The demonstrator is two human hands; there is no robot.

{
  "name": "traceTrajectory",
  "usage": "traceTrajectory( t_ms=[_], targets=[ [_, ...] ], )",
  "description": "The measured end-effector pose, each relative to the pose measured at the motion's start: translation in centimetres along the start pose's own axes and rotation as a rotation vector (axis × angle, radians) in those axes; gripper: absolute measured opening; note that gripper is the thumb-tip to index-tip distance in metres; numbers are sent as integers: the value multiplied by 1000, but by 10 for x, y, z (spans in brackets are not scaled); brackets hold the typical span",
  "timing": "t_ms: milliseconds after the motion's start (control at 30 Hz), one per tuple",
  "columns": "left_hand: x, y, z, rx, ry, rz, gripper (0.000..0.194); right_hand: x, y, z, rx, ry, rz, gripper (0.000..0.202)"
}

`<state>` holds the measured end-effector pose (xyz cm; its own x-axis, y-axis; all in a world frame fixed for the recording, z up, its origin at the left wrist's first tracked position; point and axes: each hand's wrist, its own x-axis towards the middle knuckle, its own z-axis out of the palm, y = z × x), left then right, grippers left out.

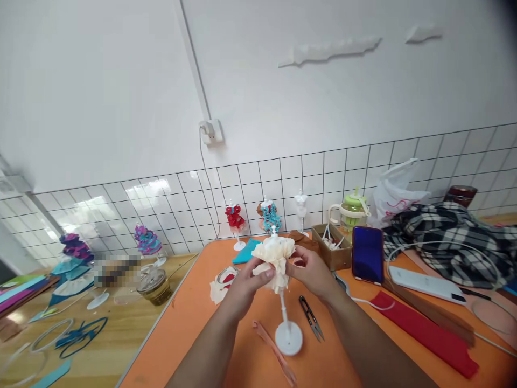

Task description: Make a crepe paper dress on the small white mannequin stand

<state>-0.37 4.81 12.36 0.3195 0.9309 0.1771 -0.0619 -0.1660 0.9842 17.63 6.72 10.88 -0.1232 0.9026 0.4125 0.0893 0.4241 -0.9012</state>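
A small white mannequin on a stand (288, 338) stands on the orange table top, wearing a cream ruffled doll dress (275, 249). My left hand (252, 280) pinches the dress's ruffle from the left, thumb on the front. From the right, my right hand (309, 272) grips the other side of the ruffle, its fingertips partly hidden by the cloth. Thread snips (311, 318) lie to the right of the stand's base. A pink fabric strip (272, 350) lies to its left. Behind my left hand are cream scraps (218, 291) and a blue cloth piece (246, 251).
Dressed mini mannequins in red (235, 216) and turquoise (271, 216), plus a bare one (301, 207), stand along the tiled wall. To the right are a cardboard box (341, 258), a propped phone (367, 254), a lidded cup (354, 213) and red fabric (428, 334).
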Motion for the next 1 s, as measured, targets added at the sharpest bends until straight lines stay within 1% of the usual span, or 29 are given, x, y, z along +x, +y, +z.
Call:
traceTrajectory(
  t_ms=[133, 233, 300, 367, 433, 500, 533, 600, 667, 733, 833, 900, 967, 1000],
  targets=[
    [15, 5, -10, 114, -29, 46, 49, -1, 5, -6, -47, 19, 2, 37],
    [19, 3, -13, 123, -140, 63, 57, 0, 11, -3, -56, 57, 20, 38],
    [18, 0, -13, 136, -177, 36, 62, 0, 14, 1, -87, 75, 17, 38],
    [16, -4, -13, 199, -123, -10, 62, -1, 16, 4, -135, 69, -13, 36],
    [14, -5, -13, 261, -32, -65, 57, -1, 17, 7, -174, 26, -41, 34],
    [13, -5, -15, 271, 29, -118, 52, -2, 17, 9, -202, -25, -38, 33],
    [13, -4, -16, 262, 40, -142, 50, -2, 17, 10, -213, -38, -28, 35],
    [12, -3, -17, 237, 55, -164, 49, -4, 18, 13, -227, -5, -26, 45],
    [12, -3, -18, 222, 65, -161, 52, -8, 18, 16, -240, 83, -96, 59],
    [11, -5, -17, 184, 46, -134, 55, -11, 15, 18, -267, 185, -222, 61],
    [9, -10, -13, 112, -44, -75, 56, -16, 8, 19, -344, 282, -424, 42],
    [8, -12, -8, 93, -99, -42, 54, -18, 5, 19, -399, 313, -534, 26],
    [8, -13, -3, 101, -119, -19, 49, -19, 4, 19, -447, 344, -597, 14],
    [8, -13, -1, 116, -111, -9, 45, -20, 5, 18, -465, 355, -607, 11]
  ],
)
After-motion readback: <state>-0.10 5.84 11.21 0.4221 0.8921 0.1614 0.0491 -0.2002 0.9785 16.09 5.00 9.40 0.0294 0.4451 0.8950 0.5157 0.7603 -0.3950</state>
